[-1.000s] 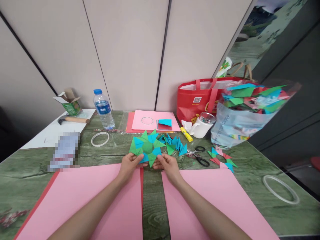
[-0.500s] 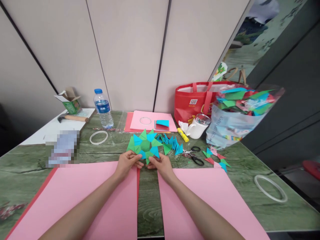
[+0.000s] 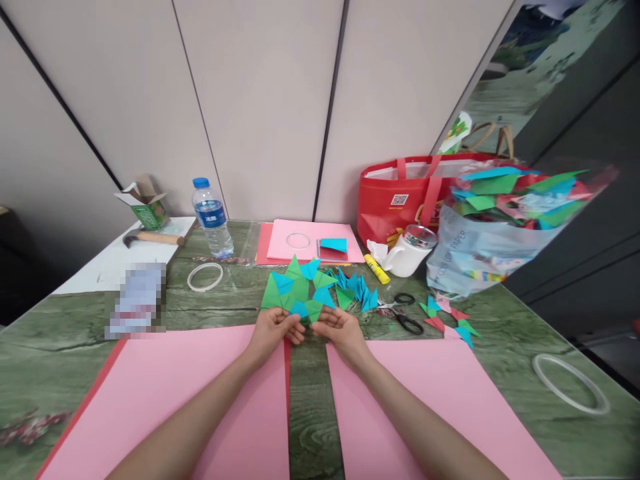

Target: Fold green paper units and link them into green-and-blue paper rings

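Observation:
A star-shaped ring of folded green and blue paper [image 3: 283, 285] is held up over the middle of the table, its points facing outward. My left hand [image 3: 277, 331] grips its lower left edge, thumb in front and fingers curled behind. On the lower right edge, my right hand [image 3: 341, 331] pinches the paper between thumb and fingers. Just behind it lies a cluster of folded blue and green paper pieces [image 3: 357, 291]. Black-handled scissors [image 3: 404, 312] rest to the right, beside a smaller multicoloured paper ring [image 3: 463, 325].
Large pink sheets [image 3: 200, 393] lie under both forearms. Behind stand a water bottle [image 3: 213, 217], a white mug [image 3: 407, 257], a yellow glue stick [image 3: 377, 269], a red bag [image 3: 380, 207] and a plastic bag of folded paper [image 3: 467, 247]. A hammer [image 3: 155, 237] lies at left.
The paper star's outline and centre look different, with its lower points shifted between my hands and a gap showing right of centre. The view swung slightly right, then back.

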The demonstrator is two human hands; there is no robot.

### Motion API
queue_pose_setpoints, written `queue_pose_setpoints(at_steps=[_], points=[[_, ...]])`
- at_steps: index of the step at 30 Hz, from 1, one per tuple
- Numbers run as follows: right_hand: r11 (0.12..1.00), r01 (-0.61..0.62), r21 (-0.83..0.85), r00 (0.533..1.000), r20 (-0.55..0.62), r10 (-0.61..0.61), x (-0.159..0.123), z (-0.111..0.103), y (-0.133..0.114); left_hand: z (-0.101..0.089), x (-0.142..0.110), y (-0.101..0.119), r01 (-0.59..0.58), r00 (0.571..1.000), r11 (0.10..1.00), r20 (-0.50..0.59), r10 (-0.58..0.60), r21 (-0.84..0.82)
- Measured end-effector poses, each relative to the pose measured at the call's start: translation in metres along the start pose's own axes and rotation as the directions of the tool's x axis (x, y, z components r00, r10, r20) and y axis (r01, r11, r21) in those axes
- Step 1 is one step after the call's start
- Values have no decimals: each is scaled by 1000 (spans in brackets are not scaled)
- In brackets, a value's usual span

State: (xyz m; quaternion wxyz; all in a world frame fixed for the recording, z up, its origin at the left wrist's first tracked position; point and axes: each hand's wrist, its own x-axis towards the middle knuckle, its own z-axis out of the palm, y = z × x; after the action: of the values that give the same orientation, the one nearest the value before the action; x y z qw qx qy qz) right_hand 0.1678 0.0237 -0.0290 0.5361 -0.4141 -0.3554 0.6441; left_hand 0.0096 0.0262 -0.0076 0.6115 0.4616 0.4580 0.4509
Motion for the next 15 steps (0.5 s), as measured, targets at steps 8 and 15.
queue_pose_setpoints(at_steps=[8,15], points=[[997,63,-35,997,-48,-65,-5,-2,1,1,2,-1,42,992,999,121,-42,1],[996,79,-51,996,-34,-81,-8,-1,-1,2,2,-2,26,993,999,114,-23,-26]])
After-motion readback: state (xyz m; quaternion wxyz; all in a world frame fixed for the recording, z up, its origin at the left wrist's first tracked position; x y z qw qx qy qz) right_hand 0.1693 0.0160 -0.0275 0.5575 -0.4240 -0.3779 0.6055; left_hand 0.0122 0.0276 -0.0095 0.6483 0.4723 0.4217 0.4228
